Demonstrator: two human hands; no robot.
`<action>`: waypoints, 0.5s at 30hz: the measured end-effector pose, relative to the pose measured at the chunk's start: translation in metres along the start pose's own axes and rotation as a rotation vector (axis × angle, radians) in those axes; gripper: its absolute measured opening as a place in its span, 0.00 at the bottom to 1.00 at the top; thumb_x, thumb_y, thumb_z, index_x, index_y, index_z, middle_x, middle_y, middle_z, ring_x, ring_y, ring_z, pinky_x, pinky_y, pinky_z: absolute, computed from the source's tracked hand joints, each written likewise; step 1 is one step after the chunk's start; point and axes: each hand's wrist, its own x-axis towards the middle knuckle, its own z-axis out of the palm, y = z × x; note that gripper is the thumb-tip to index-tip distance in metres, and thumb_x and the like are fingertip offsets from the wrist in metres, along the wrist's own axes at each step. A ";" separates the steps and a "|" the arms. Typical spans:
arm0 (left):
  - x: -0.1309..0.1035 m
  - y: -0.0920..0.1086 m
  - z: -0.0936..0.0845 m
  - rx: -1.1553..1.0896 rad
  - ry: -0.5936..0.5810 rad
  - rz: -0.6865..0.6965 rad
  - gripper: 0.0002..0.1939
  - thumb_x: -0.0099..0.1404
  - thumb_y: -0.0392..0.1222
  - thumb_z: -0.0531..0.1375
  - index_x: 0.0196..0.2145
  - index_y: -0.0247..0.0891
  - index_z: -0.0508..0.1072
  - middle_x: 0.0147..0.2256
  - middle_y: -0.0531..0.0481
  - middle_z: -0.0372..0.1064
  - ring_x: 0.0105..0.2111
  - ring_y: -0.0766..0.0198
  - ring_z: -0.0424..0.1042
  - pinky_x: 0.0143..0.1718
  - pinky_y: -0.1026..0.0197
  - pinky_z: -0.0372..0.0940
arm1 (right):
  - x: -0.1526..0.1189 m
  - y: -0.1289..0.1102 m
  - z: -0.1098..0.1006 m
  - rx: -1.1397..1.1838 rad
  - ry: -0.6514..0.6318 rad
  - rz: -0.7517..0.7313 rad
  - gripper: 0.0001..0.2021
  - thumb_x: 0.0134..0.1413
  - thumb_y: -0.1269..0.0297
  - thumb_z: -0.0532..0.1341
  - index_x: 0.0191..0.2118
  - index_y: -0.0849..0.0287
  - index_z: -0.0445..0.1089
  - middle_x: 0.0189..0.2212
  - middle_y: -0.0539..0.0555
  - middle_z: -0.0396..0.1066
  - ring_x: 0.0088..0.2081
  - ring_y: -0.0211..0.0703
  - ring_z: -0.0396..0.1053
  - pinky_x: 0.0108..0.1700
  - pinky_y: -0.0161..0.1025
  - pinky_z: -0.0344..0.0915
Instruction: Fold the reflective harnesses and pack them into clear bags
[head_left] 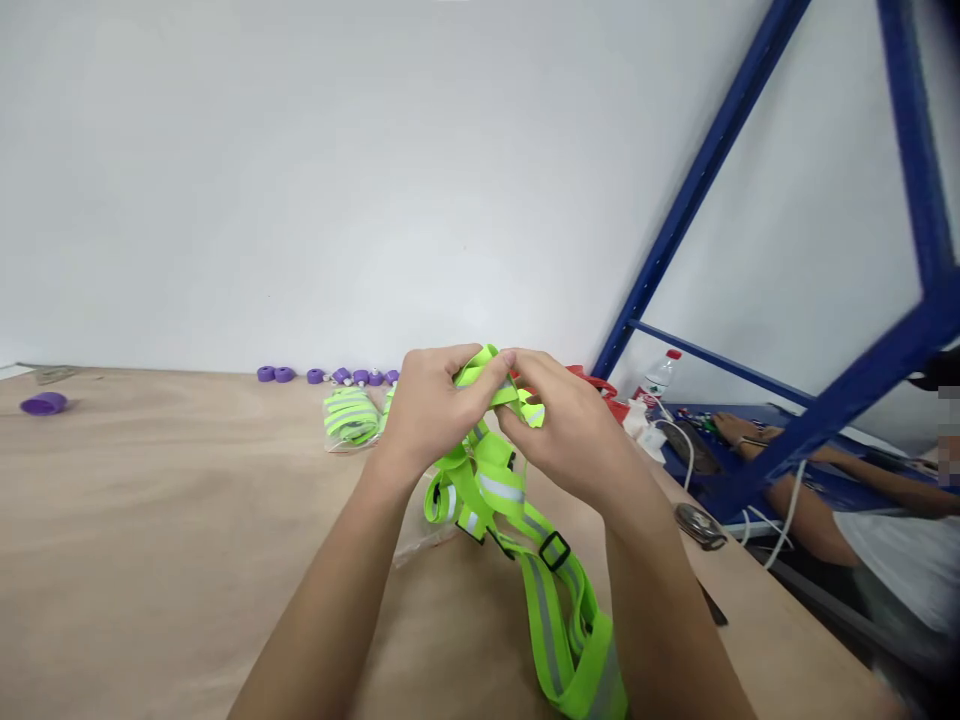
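1. The left hand (427,410) is bare, with a broad, smooth back and rounded knuckles.
2. Its thumb (487,385) is slender and has a short nail at the tip.
3. The right hand (574,425) is bare too, smooth over the back, with slim fingers that end in rounded tips.
4. The left forearm (337,590) is uncovered from the wrist to the lower picture edge, narrow at the wrist and fuller toward the elbow end.
5. The right forearm (660,590) is likewise uncovered over its visible length, with a similar taper.
6. Both of the 2 forearms have smooth, softly rounded outlines; fine skin detail is too blurred to tell.
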 end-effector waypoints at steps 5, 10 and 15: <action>0.004 -0.001 -0.017 0.008 -0.020 -0.124 0.29 0.69 0.50 0.58 0.15 0.38 0.54 0.16 0.57 0.45 0.18 0.72 0.47 0.20 0.63 0.42 | 0.007 0.014 0.009 0.212 0.017 0.036 0.15 0.57 0.72 0.56 0.42 0.49 0.76 0.33 0.49 0.77 0.34 0.45 0.75 0.37 0.40 0.72; 0.009 -0.006 -0.026 -0.230 -0.077 -0.298 0.30 0.68 0.54 0.58 0.13 0.37 0.60 0.14 0.57 0.50 0.14 0.74 0.49 0.16 0.66 0.43 | 0.005 0.029 0.005 0.564 -0.019 0.145 0.07 0.59 0.62 0.61 0.40 0.53 0.76 0.29 0.51 0.76 0.30 0.43 0.74 0.29 0.36 0.70; 0.010 -0.009 -0.033 -0.484 -0.263 -0.404 0.33 0.68 0.58 0.58 0.11 0.37 0.63 0.10 0.55 0.55 0.10 0.73 0.53 0.14 0.65 0.47 | 0.006 0.042 0.000 0.868 -0.142 0.284 0.12 0.55 0.56 0.66 0.41 0.58 0.73 0.21 0.49 0.72 0.19 0.37 0.67 0.22 0.35 0.65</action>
